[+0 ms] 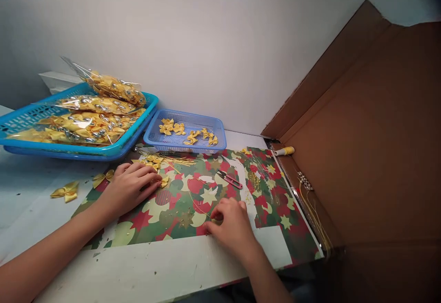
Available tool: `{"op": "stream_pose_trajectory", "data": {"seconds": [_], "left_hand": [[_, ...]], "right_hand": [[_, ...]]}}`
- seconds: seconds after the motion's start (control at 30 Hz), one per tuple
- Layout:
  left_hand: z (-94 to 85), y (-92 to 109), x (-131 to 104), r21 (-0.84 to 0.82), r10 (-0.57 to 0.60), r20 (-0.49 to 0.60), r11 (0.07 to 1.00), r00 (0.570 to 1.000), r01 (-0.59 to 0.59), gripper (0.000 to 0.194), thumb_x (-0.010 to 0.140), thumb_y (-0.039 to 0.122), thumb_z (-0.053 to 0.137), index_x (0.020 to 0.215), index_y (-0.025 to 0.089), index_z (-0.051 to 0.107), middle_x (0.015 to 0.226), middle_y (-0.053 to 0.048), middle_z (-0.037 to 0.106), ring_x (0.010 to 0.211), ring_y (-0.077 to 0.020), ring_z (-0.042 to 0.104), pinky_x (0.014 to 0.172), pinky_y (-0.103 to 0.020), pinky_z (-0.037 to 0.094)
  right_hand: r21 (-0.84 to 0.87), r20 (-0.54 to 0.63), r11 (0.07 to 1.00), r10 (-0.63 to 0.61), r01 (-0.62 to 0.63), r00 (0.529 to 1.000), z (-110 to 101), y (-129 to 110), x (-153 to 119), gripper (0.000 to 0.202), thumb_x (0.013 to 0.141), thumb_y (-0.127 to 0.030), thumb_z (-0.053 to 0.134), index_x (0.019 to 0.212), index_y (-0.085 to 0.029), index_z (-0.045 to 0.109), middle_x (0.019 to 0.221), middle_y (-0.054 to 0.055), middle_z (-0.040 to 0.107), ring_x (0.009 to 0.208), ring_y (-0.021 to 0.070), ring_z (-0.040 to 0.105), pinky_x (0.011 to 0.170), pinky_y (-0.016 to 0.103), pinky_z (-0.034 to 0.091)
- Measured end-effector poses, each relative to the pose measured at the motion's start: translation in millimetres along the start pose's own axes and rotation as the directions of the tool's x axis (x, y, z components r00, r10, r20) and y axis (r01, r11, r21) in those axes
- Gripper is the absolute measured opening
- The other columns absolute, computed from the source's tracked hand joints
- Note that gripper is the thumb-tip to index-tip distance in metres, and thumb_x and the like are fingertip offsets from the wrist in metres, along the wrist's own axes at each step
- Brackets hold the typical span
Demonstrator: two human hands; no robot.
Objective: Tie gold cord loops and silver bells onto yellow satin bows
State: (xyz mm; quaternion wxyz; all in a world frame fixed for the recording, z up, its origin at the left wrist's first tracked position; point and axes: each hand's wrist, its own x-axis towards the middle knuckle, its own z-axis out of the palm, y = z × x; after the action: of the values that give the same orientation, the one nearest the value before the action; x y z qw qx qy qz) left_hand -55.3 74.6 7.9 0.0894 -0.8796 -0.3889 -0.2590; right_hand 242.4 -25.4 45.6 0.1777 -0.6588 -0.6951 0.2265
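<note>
On the white bench (148,266), right hand (232,222) pinches one thin gold cord (190,196); left hand (134,183) touches one shiny yellow ribbon bow (165,182), can't tell if gripped. Two more bows (65,192) sit left of it, one pink-handled metal snips (230,180) past the right.
</note>
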Motion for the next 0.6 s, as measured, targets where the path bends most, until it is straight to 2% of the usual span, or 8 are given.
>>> {"op": "stream_pose_trajectory", "data": {"seconds": [0.07,0.17,0.27,0.37,0.43,0.47,0.53,0.6], "left_hand": [[-2.1,3.5,0.9,-0.008,-0.006,-0.027,1.000,1.000,0.005,0.027,0.097,0.035,0.050,0.087,0.024,0.073,0.088,-0.006,0.078,0.083,-0.0285,0.064,0.077,-0.042,0.034],[-5.6,10.2,0.7,-0.043,0.002,-0.048,0.999,0.999,-0.004,0.021,0.096,0.033,0.053,0.089,0.026,0.072,0.091,-0.004,0.078,0.085,-0.0276,0.065,0.079,-0.042,0.035],[-7.2,18.5,-1.3,-0.095,0.029,-0.059,0.995,0.998,-0.034,0.018,0.096,0.030,0.054,0.091,0.027,0.071,0.092,-0.003,0.078,0.088,-0.0265,0.066,0.081,-0.041,0.036],[-4.8,29.1,-1.4,-0.139,0.061,-0.060,0.988,0.996,-0.069,0.016,0.096,0.029,0.055,0.094,0.028,0.071,0.094,-0.002,0.078,0.089,-0.0253,0.065,0.084,-0.040,0.036],[-1.8,38.3,2.2,-0.170,0.091,-0.037,0.981,0.995,-0.096,0.016,0.096,0.028,0.055,0.095,0.028,0.071,0.095,-0.001,0.078,0.091,-0.0247,0.065,0.085,-0.039,0.036],[-0.3,43.7,5.4,-0.190,0.109,-0.023,0.976,0.994,-0.111,0.016,0.096,0.027,0.055,0.096,0.028,0.070,0.096,-0.001,0.077,0.091,-0.0245,0.065,0.085,-0.039,0.036],[2.0,55.4,13.2,-0.236,0.149,0.001,0.961,0.989,-0.145,0.016,0.096,0.026,0.053,0.096,0.028,0.070,0.097,-0.001,0.077,0.091,-0.0237,0.064,0.084,-0.038,0.036],[3.5,66.9,20.4,-0.266,0.184,0.007,0.948,0.983,-0.175,0.016,0.097,0.025,0.053,0.095,0.027,0.069,0.097,-0.001,0.077,0.090,-0.0233,0.064,0.083,-0.037,0.037]], "right_hand": [[-0.063,0.018,0.995,0.080,-0.079,0.997,12.8,-5.8,-11.7,0.022,0.071,-0.016,0.082,0.062,-0.020,0.063,0.079,0.002,0.071,0.087,0.0267,0.064,0.087,0.046,0.039],[-0.074,-0.011,0.996,0.058,-0.058,0.998,26.9,-5.7,-21.7,0.018,0.081,-0.010,0.074,0.068,-0.020,0.065,0.084,0.002,0.071,0.090,0.0247,0.064,0.085,0.042,0.038],[-0.081,0.014,0.993,-0.081,0.082,0.997,29.9,1.8,-32.1,0.018,0.085,-0.008,0.070,0.072,-0.019,0.064,0.084,0.002,0.070,0.087,0.0206,0.063,0.085,0.038,0.038],[-0.040,0.085,0.965,-0.257,0.261,0.963,20.7,9.4,-36.4,0.015,0.086,-0.011,0.073,0.077,-0.020,0.065,0.084,-0.001,0.069,0.084,0.0173,0.062,0.085,0.035,0.038],[0.004,0.074,0.947,-0.320,0.321,0.944,9.1,10.8,-25.2,0.012,0.086,-0.014,0.074,0.079,-0.021,0.066,0.084,-0.002,0.069,0.083,0.0160,0.061,0.087,0.035,0.038],[-0.001,0.033,0.950,-0.311,0.311,0.950,3.0,10.0,-14.0,0.012,0.087,-0.015,0.072,0.079,-0.021,0.066,0.084,-0.001,0.069,0.083,0.0164,0.061,0.086,0.035,0.039],[-0.062,-0.039,0.971,-0.234,0.231,0.972,-6.7,5.4,16.7,0.009,0.090,-0.018,0.070,0.082,-0.021,0.067,0.089,0.002,0.070,0.092,0.0196,0.063,0.087,0.036,0.040],[-0.162,-0.006,0.976,-0.149,0.146,0.989,-9.9,-1.3,50.8,0.004,0.091,-0.022,0.071,0.087,-0.021,0.068,0.098,0.004,0.071,0.099,0.0215,0.064,0.086,0.036,0.042]]}}
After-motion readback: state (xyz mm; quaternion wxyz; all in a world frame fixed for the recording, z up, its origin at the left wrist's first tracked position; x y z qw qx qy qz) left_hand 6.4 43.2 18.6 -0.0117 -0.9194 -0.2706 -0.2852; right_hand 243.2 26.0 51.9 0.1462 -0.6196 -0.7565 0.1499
